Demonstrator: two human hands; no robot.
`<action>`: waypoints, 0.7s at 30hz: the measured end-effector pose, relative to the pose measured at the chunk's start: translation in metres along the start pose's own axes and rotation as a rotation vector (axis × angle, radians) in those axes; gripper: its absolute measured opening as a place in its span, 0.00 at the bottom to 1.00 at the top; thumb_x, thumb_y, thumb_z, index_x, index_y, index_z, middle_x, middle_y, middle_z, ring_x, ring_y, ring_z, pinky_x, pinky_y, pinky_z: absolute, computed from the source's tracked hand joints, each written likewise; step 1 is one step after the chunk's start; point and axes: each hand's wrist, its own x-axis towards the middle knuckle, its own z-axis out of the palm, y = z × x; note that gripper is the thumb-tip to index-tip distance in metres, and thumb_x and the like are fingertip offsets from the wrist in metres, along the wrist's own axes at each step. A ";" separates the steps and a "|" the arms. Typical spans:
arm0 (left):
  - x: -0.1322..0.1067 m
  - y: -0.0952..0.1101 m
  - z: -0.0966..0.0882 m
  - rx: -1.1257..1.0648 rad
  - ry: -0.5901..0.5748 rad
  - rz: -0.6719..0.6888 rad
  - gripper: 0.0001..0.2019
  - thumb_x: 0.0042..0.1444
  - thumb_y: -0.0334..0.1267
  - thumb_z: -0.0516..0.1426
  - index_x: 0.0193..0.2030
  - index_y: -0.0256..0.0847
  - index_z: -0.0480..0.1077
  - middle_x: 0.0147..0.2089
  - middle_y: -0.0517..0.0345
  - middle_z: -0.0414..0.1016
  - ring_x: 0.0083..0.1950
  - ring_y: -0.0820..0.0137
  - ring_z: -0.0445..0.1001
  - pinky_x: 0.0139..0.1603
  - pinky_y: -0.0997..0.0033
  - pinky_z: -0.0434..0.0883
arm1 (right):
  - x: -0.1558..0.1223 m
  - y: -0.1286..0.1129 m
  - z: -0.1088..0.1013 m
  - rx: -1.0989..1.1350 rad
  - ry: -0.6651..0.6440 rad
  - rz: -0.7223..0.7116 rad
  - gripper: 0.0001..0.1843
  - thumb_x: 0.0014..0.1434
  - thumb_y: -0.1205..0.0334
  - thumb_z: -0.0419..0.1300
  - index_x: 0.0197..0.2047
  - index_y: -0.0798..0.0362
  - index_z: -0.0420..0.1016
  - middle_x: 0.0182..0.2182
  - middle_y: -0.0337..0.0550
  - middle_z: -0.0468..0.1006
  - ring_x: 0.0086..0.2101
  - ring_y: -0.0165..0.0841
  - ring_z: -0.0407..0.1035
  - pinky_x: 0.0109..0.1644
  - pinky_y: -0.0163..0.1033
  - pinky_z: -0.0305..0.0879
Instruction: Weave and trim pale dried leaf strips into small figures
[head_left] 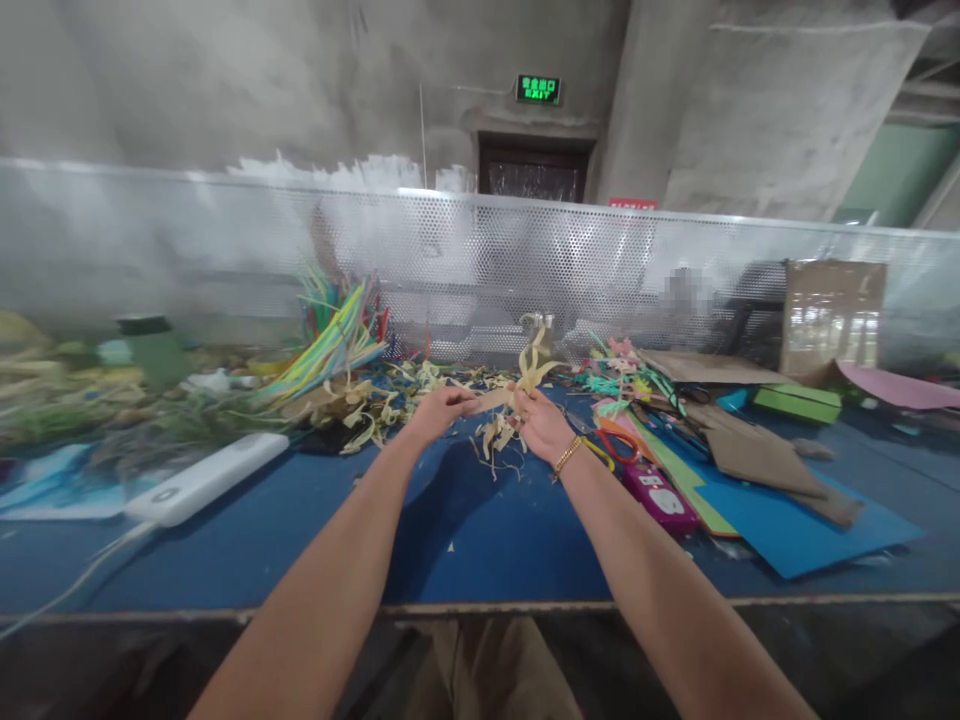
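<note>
Both my arms reach forward over a blue table (480,540). My left hand (439,410) pinches the end of a pale dried husk strip (495,398). My right hand (541,425), with a gold bracelet on its wrist, grips a bundle of dried husk strips (529,368) that fans upward. The strip runs between the two hands. Loose husk scraps (495,435) lie on the table right beneath them.
A white power bank (206,478) with a cable lies at left, behind it a fan of coloured straws (334,335) and a green bottle (154,350). Orange-handled scissors (611,445), a pink box (660,492), coloured paper sheets (780,510) and cardboard (832,315) lie at right. A perforated metal screen (525,260) backs the table.
</note>
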 end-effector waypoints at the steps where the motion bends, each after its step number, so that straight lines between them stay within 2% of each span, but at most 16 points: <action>1: 0.000 0.001 0.001 0.022 -0.012 -0.003 0.14 0.45 0.47 0.59 0.32 0.38 0.74 0.28 0.57 0.74 0.30 0.71 0.69 0.34 0.71 0.65 | 0.001 0.000 -0.001 -0.006 0.012 -0.003 0.09 0.49 0.60 0.62 0.36 0.50 0.74 0.33 0.37 0.74 0.30 0.25 0.66 0.32 0.31 0.63; 5: -0.002 0.004 -0.006 0.155 0.028 -0.041 0.14 0.45 0.49 0.59 0.28 0.38 0.74 0.24 0.59 0.71 0.27 0.72 0.67 0.31 0.72 0.62 | 0.003 -0.007 -0.004 0.048 0.112 -0.028 0.06 0.52 0.63 0.59 0.35 0.52 0.75 0.30 0.37 0.75 0.26 0.24 0.65 0.29 0.30 0.63; 10: 0.000 -0.005 -0.022 0.227 0.165 -0.103 0.13 0.43 0.48 0.59 0.26 0.40 0.73 0.23 0.60 0.71 0.27 0.71 0.66 0.30 0.72 0.61 | 0.004 -0.021 -0.012 0.152 0.196 -0.075 0.06 0.53 0.66 0.57 0.35 0.50 0.73 0.28 0.36 0.73 0.27 0.25 0.66 0.30 0.31 0.65; 13: 0.001 -0.010 -0.023 0.329 0.309 -0.077 0.10 0.38 0.45 0.63 0.27 0.44 0.76 0.30 0.56 0.75 0.36 0.65 0.69 0.35 0.69 0.62 | 0.004 -0.022 -0.013 0.150 0.186 -0.090 0.07 0.53 0.65 0.58 0.36 0.49 0.73 0.28 0.36 0.73 0.28 0.25 0.67 0.30 0.31 0.66; 15: 0.001 -0.008 -0.018 0.381 0.408 -0.026 0.13 0.33 0.45 0.66 0.29 0.46 0.77 0.39 0.54 0.76 0.46 0.59 0.69 0.41 0.68 0.63 | 0.004 -0.020 -0.011 0.130 0.159 -0.087 0.08 0.53 0.64 0.58 0.38 0.49 0.73 0.30 0.36 0.74 0.28 0.25 0.68 0.31 0.31 0.67; 16: 0.001 -0.005 -0.013 0.366 0.417 -0.014 0.14 0.32 0.46 0.66 0.30 0.47 0.77 0.41 0.53 0.76 0.49 0.58 0.68 0.43 0.67 0.63 | 0.004 -0.018 -0.010 0.109 0.143 -0.083 0.09 0.53 0.63 0.58 0.39 0.48 0.73 0.31 0.36 0.74 0.29 0.25 0.68 0.31 0.30 0.67; 18: -0.001 0.002 -0.002 0.231 0.315 -0.049 0.15 0.36 0.51 0.64 0.30 0.46 0.77 0.41 0.53 0.76 0.49 0.58 0.68 0.44 0.67 0.63 | 0.002 -0.013 -0.005 0.062 0.112 -0.074 0.11 0.52 0.62 0.59 0.40 0.48 0.73 0.33 0.37 0.75 0.30 0.26 0.68 0.31 0.30 0.67; 20: -0.003 0.008 0.007 0.022 0.154 -0.119 0.16 0.41 0.53 0.62 0.31 0.44 0.77 0.37 0.53 0.77 0.42 0.61 0.71 0.40 0.68 0.64 | -0.001 -0.007 0.000 0.031 0.078 -0.056 0.12 0.51 0.61 0.60 0.41 0.49 0.73 0.35 0.38 0.75 0.31 0.26 0.68 0.32 0.31 0.67; 21: -0.003 0.010 0.011 -0.070 0.114 -0.144 0.16 0.42 0.53 0.61 0.32 0.43 0.77 0.35 0.53 0.77 0.38 0.64 0.72 0.36 0.69 0.64 | -0.002 -0.005 0.002 0.025 0.058 -0.042 0.12 0.51 0.61 0.60 0.41 0.50 0.73 0.36 0.38 0.76 0.31 0.26 0.68 0.32 0.31 0.67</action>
